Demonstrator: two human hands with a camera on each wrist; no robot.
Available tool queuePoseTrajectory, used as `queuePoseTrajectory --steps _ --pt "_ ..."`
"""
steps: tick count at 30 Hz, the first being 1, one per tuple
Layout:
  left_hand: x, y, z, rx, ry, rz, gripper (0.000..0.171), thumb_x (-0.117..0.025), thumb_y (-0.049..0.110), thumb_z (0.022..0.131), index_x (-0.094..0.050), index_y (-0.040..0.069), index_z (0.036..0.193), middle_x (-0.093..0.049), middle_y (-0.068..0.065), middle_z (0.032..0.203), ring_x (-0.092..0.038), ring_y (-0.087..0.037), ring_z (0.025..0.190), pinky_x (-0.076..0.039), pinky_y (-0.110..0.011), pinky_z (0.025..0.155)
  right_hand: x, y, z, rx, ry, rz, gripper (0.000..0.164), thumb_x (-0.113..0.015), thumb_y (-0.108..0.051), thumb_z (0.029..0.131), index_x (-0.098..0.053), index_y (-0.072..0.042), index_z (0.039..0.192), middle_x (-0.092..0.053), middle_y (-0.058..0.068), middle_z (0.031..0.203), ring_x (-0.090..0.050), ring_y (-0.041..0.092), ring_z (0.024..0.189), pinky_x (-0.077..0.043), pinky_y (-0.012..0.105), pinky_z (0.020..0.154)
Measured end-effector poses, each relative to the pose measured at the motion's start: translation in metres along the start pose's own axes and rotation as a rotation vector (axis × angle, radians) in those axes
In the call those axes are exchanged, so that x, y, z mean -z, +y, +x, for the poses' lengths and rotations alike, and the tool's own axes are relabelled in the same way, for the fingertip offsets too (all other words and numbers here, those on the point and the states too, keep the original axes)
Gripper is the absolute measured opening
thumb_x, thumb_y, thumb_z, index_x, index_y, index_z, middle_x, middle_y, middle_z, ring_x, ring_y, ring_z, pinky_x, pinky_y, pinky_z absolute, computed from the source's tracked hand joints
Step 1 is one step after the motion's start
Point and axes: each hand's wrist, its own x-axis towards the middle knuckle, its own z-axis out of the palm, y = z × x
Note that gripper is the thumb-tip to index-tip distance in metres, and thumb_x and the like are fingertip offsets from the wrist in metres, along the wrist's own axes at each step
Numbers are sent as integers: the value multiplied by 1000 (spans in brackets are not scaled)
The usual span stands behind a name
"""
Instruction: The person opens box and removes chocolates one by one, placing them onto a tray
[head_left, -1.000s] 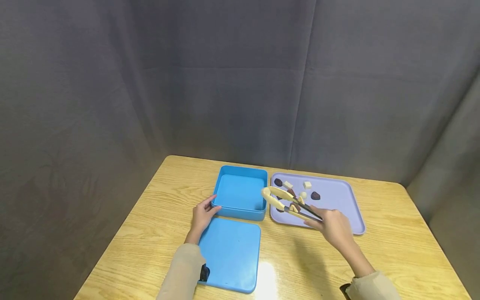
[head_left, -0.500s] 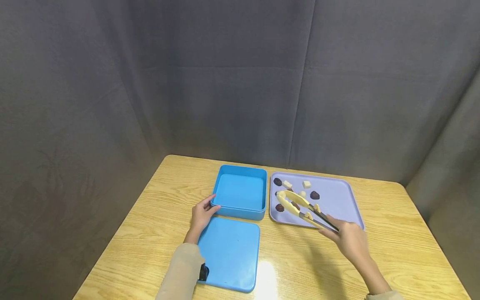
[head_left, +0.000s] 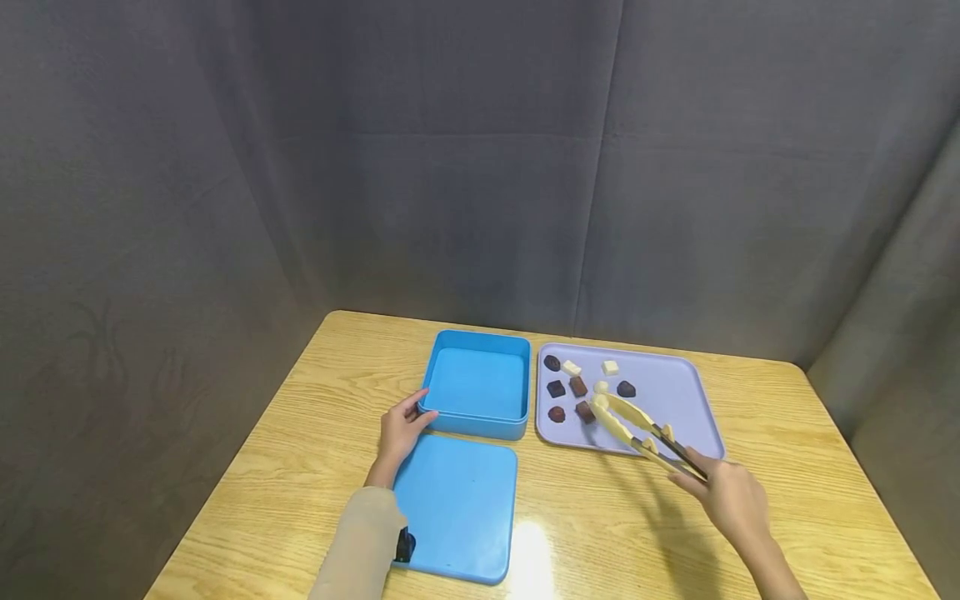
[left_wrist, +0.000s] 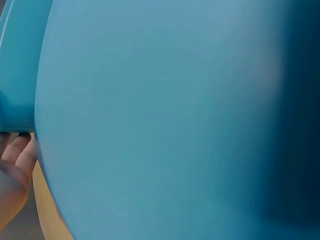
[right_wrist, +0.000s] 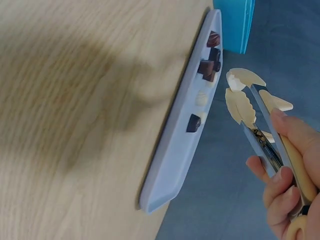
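Note:
My right hand (head_left: pixel 733 500) grips a pair of cream-tipped tongs (head_left: pixel 652 433), held over the lilac tray (head_left: pixel 682 408) with the tips almost together. In the right wrist view a small whitish lump (right_wrist: pixel 235 82) shows at the tips; whether it is a chocolate or part of the tongs I cannot tell. Several chocolates lie on the tray, among them a dark one (head_left: pixel 626 389), a red-brown one (head_left: pixel 557 414) and a white cube (head_left: pixel 611 367). My left hand (head_left: pixel 401 429) holds the near left corner of the open blue box (head_left: pixel 480 427), thumb at the front, fingers along the side.
A flat blue lid (head_left: pixel 457 508) lies in front of the box, partly under my left forearm. Box and tray stand side by side with a narrow gap on the wooden table (head_left: pixel 600 533). A grey curtain (head_left: pixel 450 167) hangs behind.
My right hand has drawn the tongs right and nearer to me, from beside the box's right wall to over the tray's front half. My left hand stays at the box corner.

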Motion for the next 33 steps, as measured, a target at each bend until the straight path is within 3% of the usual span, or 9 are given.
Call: queuePoseTrajectory --steps 2,4,8,11,22,33 --pt "0 0 0 -3 -2 3 44 -68 10 79 -56 1 120 -50 -21 122 -47 -31 113 -44 -35 89 -1 3 -1 -7 0 -6 51 -71 -33 73 -62 4 108 -63 20 71 -25 11 40 -22 23 32" --pt "0 0 0 0 -4 5 44 -68 10 79 -56 1 120 -50 -21 123 -47 -31 113 -44 -35 89 -2 5 -1 -10 -13 -11 51 -71 -32 73 -62 5 108 -60 15 63 -23 11 39 -22 23 32" --pt "0 0 0 10 -5 3 44 -68 11 79 -56 2 120 -50 -21 123 -48 -30 113 -44 -35 89 -4 9 -2 -12 -30 -34 50 -71 -29 73 -61 5 108 -43 1 47 -20 10 40 -21 21 32" --pt "0 0 0 5 -4 0 44 -68 10 79 -56 2 120 -51 -21 122 -48 -30 113 -44 -35 88 -6 11 -1 -13 -33 -44 50 -71 -29 74 -61 5 109 -34 -2 44 -19 10 40 -21 21 32" --pt "0 0 0 2 -6 -2 44 -68 10 79 -56 2 120 -51 -21 122 -47 -30 113 -44 -35 89 -15 21 -1 4 -12 -88 49 -73 -27 71 -62 3 107 -30 -2 45 -20 10 39 -22 20 32" --pt "0 0 0 3 1 -3 43 -68 10 79 -57 1 119 -51 -22 122 -48 -31 112 -44 -35 88 -16 23 0 -26 -41 -82 50 -73 -26 72 -61 4 109 -41 2 49 -27 13 39 -26 24 32"
